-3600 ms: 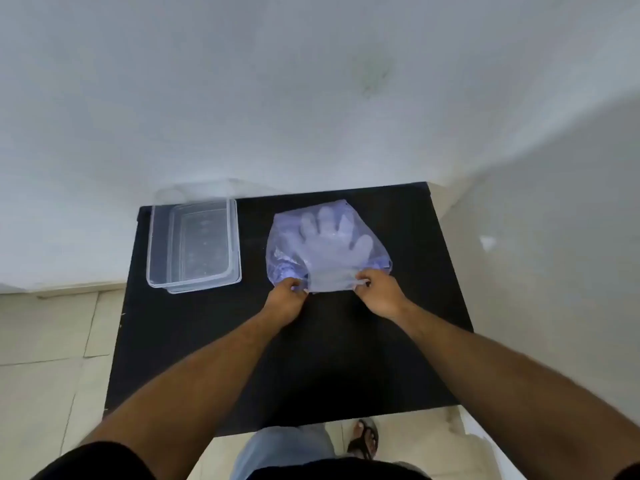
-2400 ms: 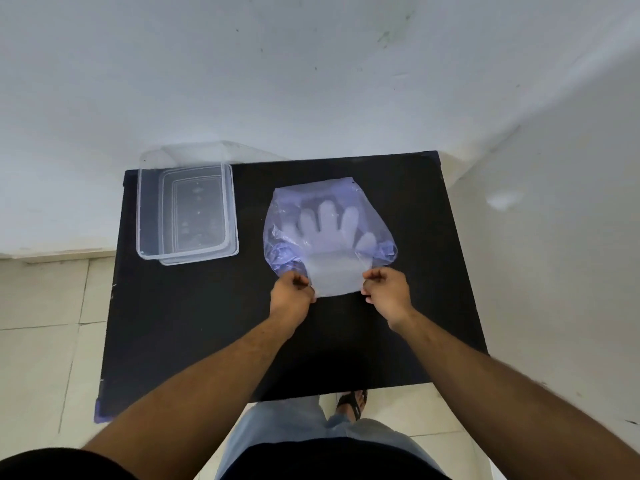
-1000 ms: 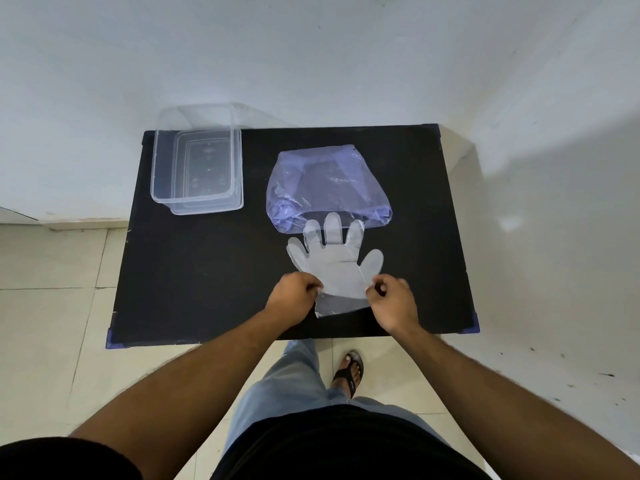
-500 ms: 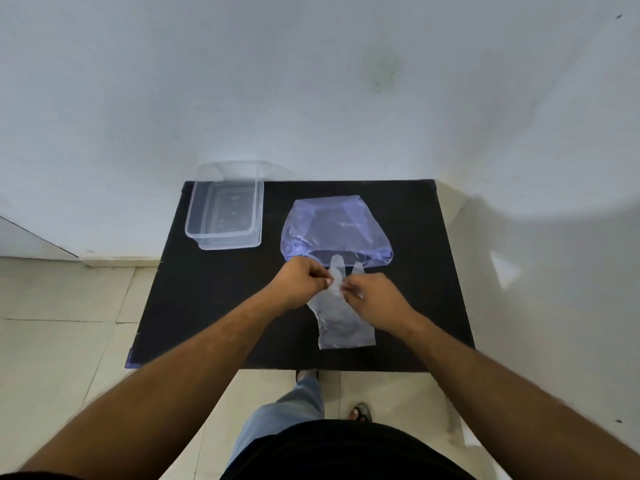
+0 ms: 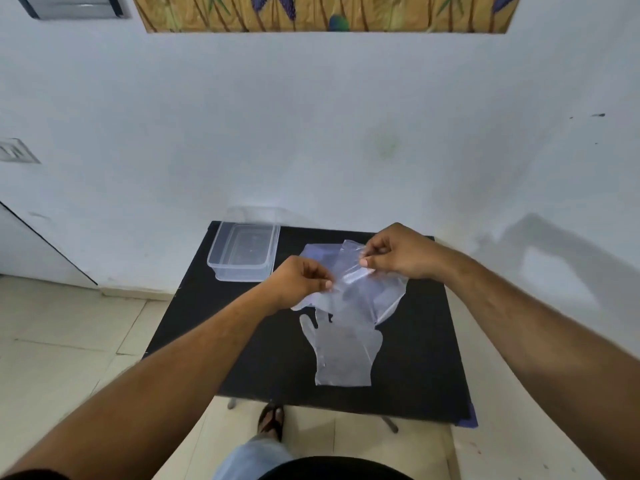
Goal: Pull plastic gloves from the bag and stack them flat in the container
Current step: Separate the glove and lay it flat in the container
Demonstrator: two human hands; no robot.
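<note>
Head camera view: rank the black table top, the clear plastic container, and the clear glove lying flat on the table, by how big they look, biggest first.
1. Black table top, by far the largest.
2 and 3. Clear plastic container and clear glove lying flat look about alike; the glove is nearer the camera, so I won't rank them.
</note>
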